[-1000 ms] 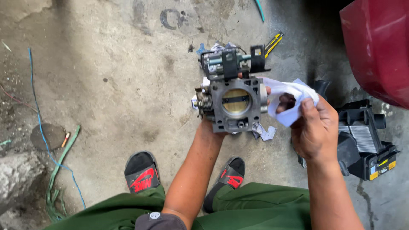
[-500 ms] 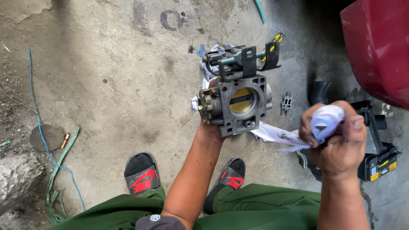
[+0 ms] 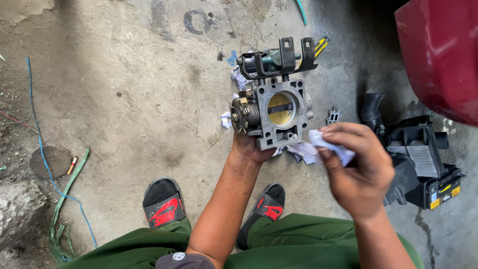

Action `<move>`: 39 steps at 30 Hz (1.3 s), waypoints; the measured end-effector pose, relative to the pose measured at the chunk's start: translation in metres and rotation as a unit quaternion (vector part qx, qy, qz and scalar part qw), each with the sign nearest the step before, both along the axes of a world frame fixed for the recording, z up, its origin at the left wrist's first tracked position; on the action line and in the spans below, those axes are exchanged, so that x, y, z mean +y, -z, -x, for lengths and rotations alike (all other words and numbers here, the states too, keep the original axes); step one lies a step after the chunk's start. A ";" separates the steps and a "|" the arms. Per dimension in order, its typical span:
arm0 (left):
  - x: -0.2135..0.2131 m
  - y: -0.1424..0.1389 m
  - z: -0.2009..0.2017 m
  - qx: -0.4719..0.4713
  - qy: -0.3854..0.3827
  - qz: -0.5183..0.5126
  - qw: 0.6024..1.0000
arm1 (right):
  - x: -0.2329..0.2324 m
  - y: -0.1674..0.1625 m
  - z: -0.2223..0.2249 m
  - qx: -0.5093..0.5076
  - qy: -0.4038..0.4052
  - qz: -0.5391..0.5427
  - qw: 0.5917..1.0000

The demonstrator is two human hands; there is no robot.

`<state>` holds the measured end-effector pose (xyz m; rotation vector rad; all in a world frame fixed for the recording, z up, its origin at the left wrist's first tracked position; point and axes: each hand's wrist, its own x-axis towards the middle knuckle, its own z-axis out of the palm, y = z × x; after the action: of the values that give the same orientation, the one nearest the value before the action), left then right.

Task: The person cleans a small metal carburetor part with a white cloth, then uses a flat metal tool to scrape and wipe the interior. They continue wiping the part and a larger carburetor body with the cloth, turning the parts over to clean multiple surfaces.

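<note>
Stained concrete floor (image 3: 124, 99) of a workshop yard fills the view from a head-worn camera, looking down past green trousers (image 3: 298, 244) and black-and-red slide sandals (image 3: 164, 204). Nearest the lens, the right hand (image 3: 361, 172) is closed around a crumpled white cloth (image 3: 331, 144), pinched between thumb and fingers just beside the part. The left hand (image 3: 251, 147) grips a metal throttle body (image 3: 274, 112) from below, holding it upright above the floor with its brass-coloured butterfly valve facing the camera and a black bracket on top. Scraps of white paper (image 3: 301, 149) lie on the floor under it. To the right sits a black air-filter housing (image 3: 420, 159) with a hose, and beyond it a red car body panel (image 3: 440, 50). At far left, a blue cord (image 3: 42, 149) and green strap (image 3: 64, 199) trail across the ground.
</note>
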<state>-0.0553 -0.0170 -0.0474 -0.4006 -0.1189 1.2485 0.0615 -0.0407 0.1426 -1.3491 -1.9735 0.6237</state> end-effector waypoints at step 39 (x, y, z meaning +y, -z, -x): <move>0.008 -0.011 0.003 0.254 -0.174 0.088 0.947 | -0.004 0.038 0.021 -0.030 0.019 0.191 0.981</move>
<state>-0.0584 -0.0086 -0.0365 -0.2030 0.3809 1.6829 0.0408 -0.0449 0.1049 -1.6442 -1.9346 0.9934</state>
